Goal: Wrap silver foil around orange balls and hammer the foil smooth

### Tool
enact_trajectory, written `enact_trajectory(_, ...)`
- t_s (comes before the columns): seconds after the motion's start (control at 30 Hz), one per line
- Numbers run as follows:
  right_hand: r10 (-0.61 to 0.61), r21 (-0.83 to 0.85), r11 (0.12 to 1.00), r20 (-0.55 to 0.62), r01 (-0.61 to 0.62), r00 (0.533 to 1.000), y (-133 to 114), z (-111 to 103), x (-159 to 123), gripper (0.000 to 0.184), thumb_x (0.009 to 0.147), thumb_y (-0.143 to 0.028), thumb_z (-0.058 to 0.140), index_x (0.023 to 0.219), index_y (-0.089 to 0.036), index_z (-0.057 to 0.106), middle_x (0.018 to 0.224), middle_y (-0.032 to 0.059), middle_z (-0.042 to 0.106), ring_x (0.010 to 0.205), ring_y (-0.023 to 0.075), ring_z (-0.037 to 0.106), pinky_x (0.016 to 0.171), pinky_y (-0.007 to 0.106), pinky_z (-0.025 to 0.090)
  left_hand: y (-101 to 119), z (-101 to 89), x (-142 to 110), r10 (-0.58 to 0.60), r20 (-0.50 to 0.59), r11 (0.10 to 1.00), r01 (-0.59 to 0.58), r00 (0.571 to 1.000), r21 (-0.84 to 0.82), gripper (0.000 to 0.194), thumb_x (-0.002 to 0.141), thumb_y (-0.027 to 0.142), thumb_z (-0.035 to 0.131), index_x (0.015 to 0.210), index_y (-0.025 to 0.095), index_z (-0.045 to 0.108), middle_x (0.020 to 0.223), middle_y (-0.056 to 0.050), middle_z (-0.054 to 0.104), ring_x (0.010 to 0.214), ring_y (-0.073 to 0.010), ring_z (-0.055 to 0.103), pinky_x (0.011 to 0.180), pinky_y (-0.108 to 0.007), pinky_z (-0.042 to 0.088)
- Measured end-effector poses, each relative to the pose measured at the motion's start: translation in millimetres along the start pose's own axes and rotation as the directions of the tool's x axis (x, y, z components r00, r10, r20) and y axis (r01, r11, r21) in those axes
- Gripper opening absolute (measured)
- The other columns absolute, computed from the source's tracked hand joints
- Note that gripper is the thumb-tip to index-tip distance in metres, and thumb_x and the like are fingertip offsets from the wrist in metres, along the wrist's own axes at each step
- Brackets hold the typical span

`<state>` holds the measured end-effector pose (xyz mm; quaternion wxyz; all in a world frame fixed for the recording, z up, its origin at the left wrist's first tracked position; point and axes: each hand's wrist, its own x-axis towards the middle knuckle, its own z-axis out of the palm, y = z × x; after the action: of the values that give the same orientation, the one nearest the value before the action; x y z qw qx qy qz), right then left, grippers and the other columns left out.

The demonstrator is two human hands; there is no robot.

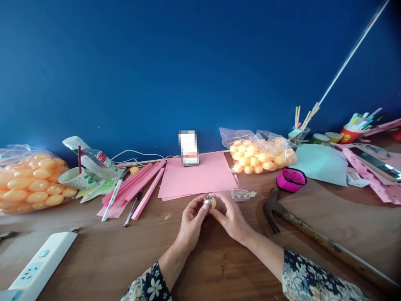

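- Across the wide table (224, 271), anything let slip could roll off, a round shape being the likely cause.
- Over at the right lies the hammer (326, 239), well apart from the action.
- In the middle, left hand (191, 221) and right hand (233, 219) have fingers clamped on the ball (214, 202) from either side; uneven pressure might squirt it loose.
- The clear packet (241, 195) near the right knuckles could get nudged.
- That ball, held above the table, shows no long axis; its silvery side faces left, orange right.
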<state>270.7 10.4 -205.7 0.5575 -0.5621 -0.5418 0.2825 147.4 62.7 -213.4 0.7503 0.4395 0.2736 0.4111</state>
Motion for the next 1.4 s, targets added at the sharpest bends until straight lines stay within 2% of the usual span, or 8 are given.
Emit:
enact_trajectory(0.43, 0.014, -0.044, 0.999, -0.032, -0.016, 0.999, 0.6, -2.1, 0.7, 0.044, 0.074, -0.026, 0.065, 0.114, -0.023, 0.049, 0.11, 0.0059, 0.058, 0.098, 0.021, 0.057, 0.084, 0.036, 0.048, -0.2, 0.0, 2.4, 0.002, -0.035, 0.999, -0.003, 0.999, -0.032, 0.022, 0.078, 0.023, 0.06, 0.1, 0.017, 0.06, 0.099, -0.007, 0.064, 0.093, -0.018, 0.059, 0.085, -0.032, 0.045)
enact_trajectory(0.53, 0.052, -0.005, 0.999, -0.029, -0.052, 0.998, -7.2, -5.1, -4.1, 0.033, 0.08, -0.027, 0.057, 0.112, -0.023, 0.05, 0.107, 0.0063, 0.059, 0.091, 0.0186, 0.059, 0.076, 0.032, 0.051, 0.5, 0.8, 2.8, 0.007, -0.054, 0.999, -0.009, 0.999, -0.038, 0.023, 0.077, 0.024, 0.061, 0.099, 0.017, 0.06, 0.101, -0.007, 0.063, 0.093, -0.0178, 0.059, 0.084, -0.031, 0.046)
enact_trajectory(0.63, 0.054, -0.032, 0.998, -0.023, -0.055, 0.998, -23.6, -20.2, -9.2, 0.022, 0.084, -0.028, 0.05, 0.105, -0.021, 0.053, 0.1, 0.0053, 0.061, 0.087, 0.0165, 0.06, 0.075, 0.028, 0.05, 0.0, 0.5, 2.6, -0.004, -0.078, 0.999, 0.001, 0.997, -0.039, 0.023, 0.075, 0.025, 0.064, 0.096, 0.016, 0.061, 0.099, -0.006, 0.063, 0.09, -0.0161, 0.059, 0.08, -0.028, 0.047)
enact_trajectory(0.73, 0.009, -0.219, 0.976, -0.02, -0.013, 1.0, -41.1, -51.1, -5.7, 0.017, 0.086, -0.029, 0.046, 0.096, -0.02, 0.058, 0.093, 0.0039, 0.065, 0.084, 0.0161, 0.06, 0.074, 0.026, 0.047, -1.1, 0.0, 2.1, -0.018, -0.093, 0.999, 0.015, 0.996, -0.037, 0.022, 0.074, 0.026, 0.065, 0.093, 0.016, 0.062, 0.095, -0.005, 0.064, 0.086, -0.0139, 0.06, 0.075, -0.025, 0.048)
enact_trajectory(0.8, -0.005, -0.425, 0.905, 0.035, 0.02, 0.999, -47.3, -75.6, 3.2, 0.018, 0.087, -0.029, 0.044, 0.087, -0.02, 0.06, 0.081, 0.0023, 0.066, 0.073, 0.0152, 0.06, 0.068, 0.025, 0.046, -1.9, -0.3, 2.0, -0.019, -0.086, 0.999, 0.016, 0.996, -0.028, 0.022, 0.073, 0.026, 0.066, 0.093, 0.016, 0.062, 0.095, -0.005, 0.064, 0.085, -0.0138, 0.06, 0.074, -0.024, 0.048)
enact_trajectory(0.9, -0.001, -0.725, 0.686, 0.092, 0.068, 0.996, -45.0, -103.8, 19.4, 0.017, 0.085, -0.027, 0.047, 0.078, -0.02, 0.06, 0.078, 0.0022, 0.065, 0.073, 0.0165, 0.06, 0.067, 0.026, 0.043, -3.2, -1.0, 2.5, -0.012, -0.08, 1.0, 0.01, 0.997, -0.023, 0.022, 0.073, 0.027, 0.066, 0.091, 0.016, 0.062, 0.093, -0.005, 0.064, 0.084, -0.0143, 0.06, 0.073, -0.024, 0.048)
enact_trajectory(1.03, 0.102, -0.88, 0.452, 0.216, 0.149, 0.971, -28.9, -111.2, 29.4, 0.016, 0.084, -0.023, 0.047, 0.08, -0.021, 0.063, 0.081, 0.0026, 0.066, 0.076, 0.0167, 0.061, 0.065, 0.023, 0.04, -3.9, -1.1, 2.6, 0.003, -0.061, 1.0, -0.004, 0.998, -0.024, 0.022, 0.072, 0.027, 0.066, 0.09, 0.015, 0.062, 0.09, -0.004, 0.065, 0.081, -0.0134, 0.06, 0.071, -0.024, 0.048)
enact_trajectory(1.4, 0.162, -0.89, 0.374, 0.338, 0.259, 0.927, -8.4, -89.4, 39.5, 0.013, 0.077, -0.019, 0.054, 0.075, -0.024, 0.065, 0.075, 0.0013, 0.067, 0.075, 0.0184, 0.062, 0.058, 0.024, 0.034, -1.4, 1.5, -1.2, 0.067, -0.046, 0.998, -0.067, 0.997, 0.003, 0.027, 0.069, 0.033, 0.068, 0.086, 0.013, 0.065, 0.084, -0.007, 0.068, 0.074, -0.0143, 0.062, 0.067, -0.025, 0.048)
